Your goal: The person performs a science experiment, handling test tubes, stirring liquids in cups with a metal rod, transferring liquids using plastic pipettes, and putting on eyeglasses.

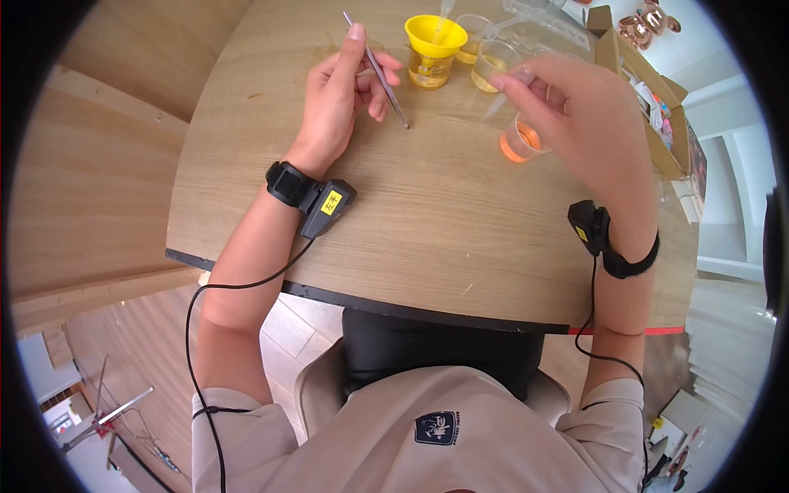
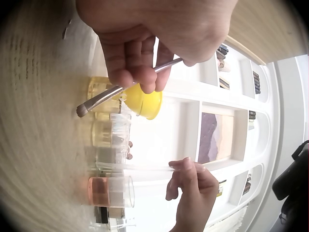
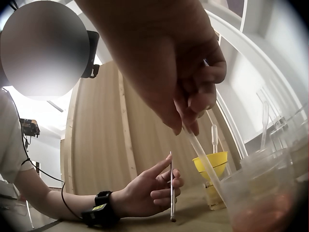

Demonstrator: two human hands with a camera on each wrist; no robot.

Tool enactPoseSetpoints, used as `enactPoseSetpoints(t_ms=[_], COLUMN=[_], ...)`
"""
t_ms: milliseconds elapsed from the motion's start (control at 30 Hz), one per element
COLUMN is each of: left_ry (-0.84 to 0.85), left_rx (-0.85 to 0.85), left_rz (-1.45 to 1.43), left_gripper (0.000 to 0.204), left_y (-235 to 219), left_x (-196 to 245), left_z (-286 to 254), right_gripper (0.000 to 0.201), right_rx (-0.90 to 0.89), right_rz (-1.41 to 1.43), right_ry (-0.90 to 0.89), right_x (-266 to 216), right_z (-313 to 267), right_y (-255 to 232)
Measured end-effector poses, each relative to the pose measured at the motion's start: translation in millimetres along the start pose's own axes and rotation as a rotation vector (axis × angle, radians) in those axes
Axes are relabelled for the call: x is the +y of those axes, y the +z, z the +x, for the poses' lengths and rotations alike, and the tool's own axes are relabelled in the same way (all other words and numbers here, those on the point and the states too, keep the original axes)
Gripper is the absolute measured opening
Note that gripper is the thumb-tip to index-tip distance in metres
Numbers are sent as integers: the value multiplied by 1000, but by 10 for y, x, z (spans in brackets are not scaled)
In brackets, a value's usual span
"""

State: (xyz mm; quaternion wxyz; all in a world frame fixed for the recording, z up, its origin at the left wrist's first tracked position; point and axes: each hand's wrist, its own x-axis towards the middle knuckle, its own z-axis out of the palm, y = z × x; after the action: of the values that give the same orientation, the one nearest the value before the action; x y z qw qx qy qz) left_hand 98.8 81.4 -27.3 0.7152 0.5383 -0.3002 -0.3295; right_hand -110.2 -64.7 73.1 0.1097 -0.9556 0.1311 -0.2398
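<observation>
A slim brush (image 1: pixel 386 86) is pinched in the left hand (image 1: pixel 333 103), its bristle tip (image 2: pixel 82 110) pointing down near the table. The right hand (image 1: pixel 575 115) pinches a clear plastic dropper (image 3: pixel 205 162), which points down beside a clear cup of orange liquid (image 1: pixel 521 141). Whether the dropper touches that cup I cannot tell. Between and beyond the hands, a yellow funnel (image 1: pixel 436 34) sits in a beaker of yellow liquid (image 1: pixel 429 74), with another dropper (image 3: pixel 214 137) standing in the funnel. Next to it are clear cups of yellow liquid (image 1: pixel 485 78).
Clear plastic pieces (image 1: pixel 546 33) lie at the table's back. An open cardboard box (image 1: pixel 649 107) with small items stands along the right edge. A wooden panel (image 1: pixel 99 148) rises at the left. Black cables run from both wrist cameras along the arms.
</observation>
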Motion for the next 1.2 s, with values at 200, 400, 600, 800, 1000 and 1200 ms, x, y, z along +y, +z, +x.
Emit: enactPoseSetpoints(t_ms=[200, 400, 600, 800, 1000, 1200], left_ry=[0, -4, 7, 18, 3, 8], left_rx=[-6, -10, -1, 12, 7, 5], left_rz=[4, -3, -8, -13, -5, -2], left_gripper=[60, 59, 61, 64, 64, 63], left_y=[-10, -19, -21, -11, -4, -4], left_x=[2, -7, -16, -16, 0, -8], left_z=[0, 1, 6, 2, 12, 10], right_gripper=[30, 18, 18, 19, 21, 11], right_rx=[-71, -129, -63, -30, -127, -195], right_rz=[44, 216, 296, 265, 197, 191], right_ry=[-52, -154, -109, -24, -61, -79], right_x=[-47, -29, 49, 63, 86, 175], right_z=[8, 3, 21, 33, 13, 30], right_y=[43, 80, 120, 3, 9, -59])
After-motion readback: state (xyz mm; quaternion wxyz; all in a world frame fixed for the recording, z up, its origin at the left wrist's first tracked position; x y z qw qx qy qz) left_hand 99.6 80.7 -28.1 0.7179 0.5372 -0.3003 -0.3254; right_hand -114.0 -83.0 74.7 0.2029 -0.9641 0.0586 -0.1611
